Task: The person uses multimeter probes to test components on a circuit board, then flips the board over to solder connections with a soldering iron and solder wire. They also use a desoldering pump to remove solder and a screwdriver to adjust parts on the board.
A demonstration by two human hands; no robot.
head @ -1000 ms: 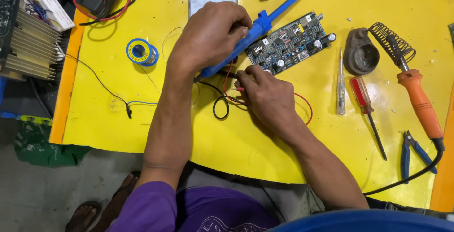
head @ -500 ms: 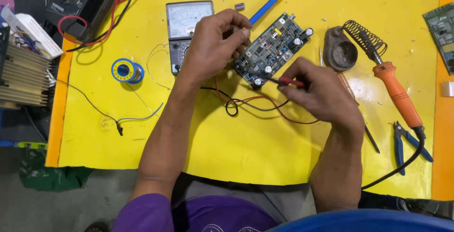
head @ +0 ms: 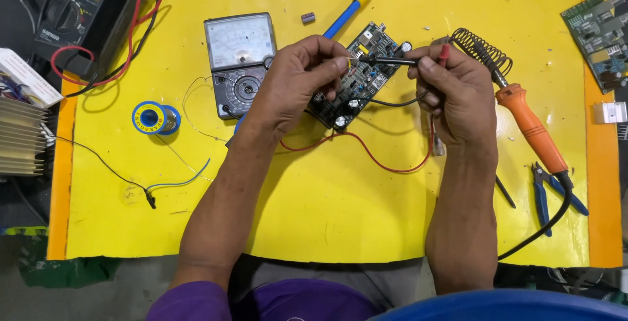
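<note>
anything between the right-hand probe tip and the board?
Nothing visible. The right hand holds the black probe level, its tip at the left hand's fingertips just over the circuit board. The soldering iron lies off to the right.

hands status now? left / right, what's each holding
Left hand: closed, fingertips pinching the tip of the black probe above the circuit board.
Right hand: closed, holding the black probe and a red probe.

A glossy green circuit board (head: 356, 79) under the left hand (head: 297, 82), bare coiled metal wire stand (head: 481, 53) beside the right hand (head: 454, 92), on a smooth, matt yellow table (head: 340, 216).
</note>
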